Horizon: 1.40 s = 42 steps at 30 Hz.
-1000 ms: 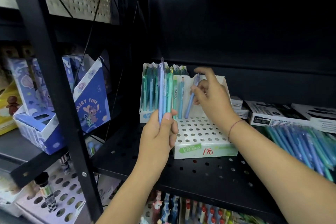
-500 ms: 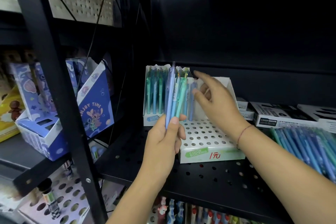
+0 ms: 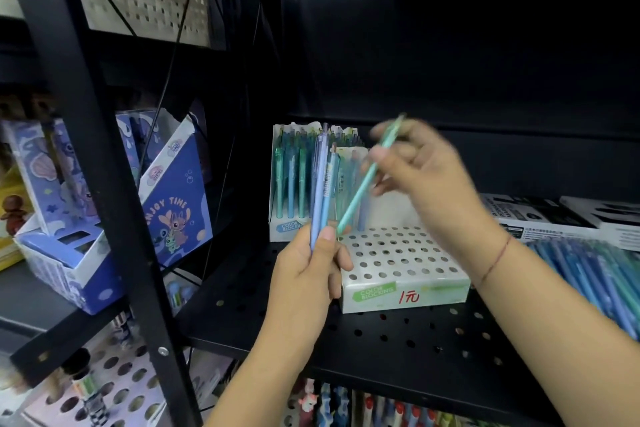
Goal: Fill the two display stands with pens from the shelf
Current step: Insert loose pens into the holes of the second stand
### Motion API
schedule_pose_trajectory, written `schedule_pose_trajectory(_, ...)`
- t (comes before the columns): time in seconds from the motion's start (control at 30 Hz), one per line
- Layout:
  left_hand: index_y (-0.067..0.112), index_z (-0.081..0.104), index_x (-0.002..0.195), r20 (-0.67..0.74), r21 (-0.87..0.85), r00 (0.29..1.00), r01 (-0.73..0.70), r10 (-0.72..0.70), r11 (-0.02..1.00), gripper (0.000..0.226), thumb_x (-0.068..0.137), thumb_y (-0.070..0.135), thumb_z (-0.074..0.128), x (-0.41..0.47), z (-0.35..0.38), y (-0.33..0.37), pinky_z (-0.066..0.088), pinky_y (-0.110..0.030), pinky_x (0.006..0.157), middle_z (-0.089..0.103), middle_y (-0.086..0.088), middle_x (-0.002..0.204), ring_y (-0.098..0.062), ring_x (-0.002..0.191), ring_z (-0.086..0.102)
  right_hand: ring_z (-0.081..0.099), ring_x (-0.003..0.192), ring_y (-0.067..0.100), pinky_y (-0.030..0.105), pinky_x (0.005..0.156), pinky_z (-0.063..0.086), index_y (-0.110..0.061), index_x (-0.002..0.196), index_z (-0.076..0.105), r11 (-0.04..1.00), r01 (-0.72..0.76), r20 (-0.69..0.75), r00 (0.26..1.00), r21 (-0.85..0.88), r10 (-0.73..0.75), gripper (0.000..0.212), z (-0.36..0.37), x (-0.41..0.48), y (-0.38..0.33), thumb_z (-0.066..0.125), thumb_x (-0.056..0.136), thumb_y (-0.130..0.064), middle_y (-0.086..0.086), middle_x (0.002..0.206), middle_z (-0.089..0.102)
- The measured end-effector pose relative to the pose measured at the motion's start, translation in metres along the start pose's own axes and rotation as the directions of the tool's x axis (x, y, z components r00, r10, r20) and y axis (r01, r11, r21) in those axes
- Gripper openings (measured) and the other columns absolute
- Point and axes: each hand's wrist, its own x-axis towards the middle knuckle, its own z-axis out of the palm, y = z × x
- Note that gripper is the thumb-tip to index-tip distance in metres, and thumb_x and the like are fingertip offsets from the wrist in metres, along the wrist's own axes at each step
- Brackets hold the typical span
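My left hand [image 3: 308, 267] grips a small bunch of blue pens [image 3: 323, 184] upright in front of the stands. My right hand [image 3: 426, 177], blurred, pinches one teal pen [image 3: 367, 180] slanted, its tip low near the left hand. The front white display stand [image 3: 401, 291], marked "COLOR BLOCKING", has many bare holes and a few pens in its back row. The rear stand [image 3: 287, 225] behind it to the left is packed with teal and blue pens.
A heap of loose blue and teal pens [image 3: 588, 274] lies on the black perforated shelf [image 3: 398, 336] at the right. Black-and-white boxes [image 3: 540, 215] sit behind the heap. A black shelf post [image 3: 104, 184] and blue cartoon boxes [image 3: 173, 204] stand at the left.
My right hand has drawn a teal pen out of the bunch in my left hand and swung it up to the right. The left hand stays in place with fewer pens.
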Motion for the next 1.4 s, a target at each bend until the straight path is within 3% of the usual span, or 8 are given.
schedule_pose_trajectory(0.13,0.022,0.065,0.101,0.008,-0.037,1.000,0.025,-0.025,0.999,0.026,0.101,0.028,0.040,0.000,-0.001,0.000,0.038,-0.016,0.051,0.057,0.003,0.068,-0.010,0.050,0.041,0.065,0.071,0.024,0.029,0.064,0.056,-0.021,0.126,0.045,0.937,0.138,-0.294,0.926,-0.321,-0.238,0.037,-0.025,0.008,0.006,0.059,0.093,-0.010,0.014,0.079,0.066)
schedule_pose_trajectory(0.33,0.021,0.065,0.099,-0.008,-0.064,0.999,0.045,-0.046,0.997,0.027,0.101,0.026,0.039,0.000,-0.001,0.000,0.038,-0.014,0.049,0.053,0.003,0.065,-0.009,0.048,0.038,0.061,0.071,0.020,0.036,0.070,0.055,-0.027,0.133,0.038,0.789,0.082,-0.181,0.954,-0.609,-0.240,0.051,-0.020,0.011,0.033,0.062,0.091,-0.015,0.006,0.073,0.060)
schedule_pose_trajectory(0.8,0.023,0.066,0.093,-0.023,-0.046,0.998,0.049,-0.050,0.998,0.027,0.101,0.029,0.040,0.000,-0.003,-0.001,0.031,-0.012,0.046,0.036,-0.002,0.064,-0.007,0.049,0.030,0.050,0.068,0.006,0.026,0.070,0.047,-0.026,0.122,0.060,0.659,0.042,-0.116,0.974,-0.751,-0.193,0.030,-0.011,0.009,0.036,0.061,0.092,-0.026,-0.008,0.077,0.055)
schedule_pose_trajectory(0.97,0.023,0.066,0.096,0.010,-0.040,0.999,0.033,-0.032,0.999,0.027,0.100,0.029,0.041,0.000,-0.002,0.000,0.029,-0.015,0.046,0.035,0.004,0.059,-0.008,0.049,0.028,0.053,0.059,0.007,0.019,0.056,0.045,-0.018,0.111,0.063,0.966,0.033,-0.116,0.991,-0.257,-0.065,0.021,0.002,-0.001,0.011,0.062,0.091,-0.023,0.003,0.080,0.066)
schedule_pose_trajectory(1.1,0.024,0.068,0.098,0.070,-0.033,0.997,0.022,-0.019,0.999,0.027,0.100,0.029,0.042,0.000,-0.001,0.002,0.030,-0.013,0.046,0.035,-0.002,0.062,-0.007,0.048,0.029,0.056,0.055,0.013,0.022,0.049,0.045,-0.007,0.122,0.057,0.988,-0.151,0.122,0.981,-0.021,0.153,0.037,0.014,-0.007,0.013,0.062,0.088,-0.021,0.007,0.071,0.066)
schedule_pose_trajectory(1.2,0.025,0.069,0.099,0.108,-0.028,0.994,0.026,-0.023,0.999,0.028,0.100,0.029,0.042,-0.001,0.001,0.003,0.031,-0.012,0.047,0.034,-0.008,0.065,-0.006,0.048,0.030,0.056,0.053,0.011,0.020,0.049,0.045,-0.007,0.111,0.062,0.982,-0.188,0.205,0.963,0.038,0.176,0.023,0.014,-0.008,0.015,0.061,0.089,-0.013,0.004,0.065,0.064)
schedule_pose_trajectory(1.3,0.025,0.069,0.101,0.105,-0.032,0.994,0.043,-0.039,0.999,0.028,0.100,0.030,0.042,-0.002,0.000,0.004,0.033,-0.012,0.047,0.040,-0.003,0.063,-0.005,0.048,0.034,0.055,0.053,0.010,0.020,0.051,0.048,-0.009,0.105,0.063,0.984,-0.154,0.122,0.982,0.095,0.142,0.016,0.008,-0.005,0.009,0.057,0.091,-0.005,0.006,0.073,0.069)
schedule_pose_trajectory(1.4,0.025,0.069,0.101,0.088,-0.036,0.994,0.064,-0.061,0.997,0.028,0.100,0.030,0.042,-0.001,-0.001,0.003,0.033,-0.014,0.046,0.043,0.001,0.060,-0.006,0.047,0.035,0.057,0.055,0.010,0.020,0.054,0.050,-0.011,0.110,0.058,0.999,-0.009,-0.156,0.988,0.054,0.017,0.019,-0.011,0.002,0.001,0.056,0.093,-0.005,0.004,0.074,0.071)
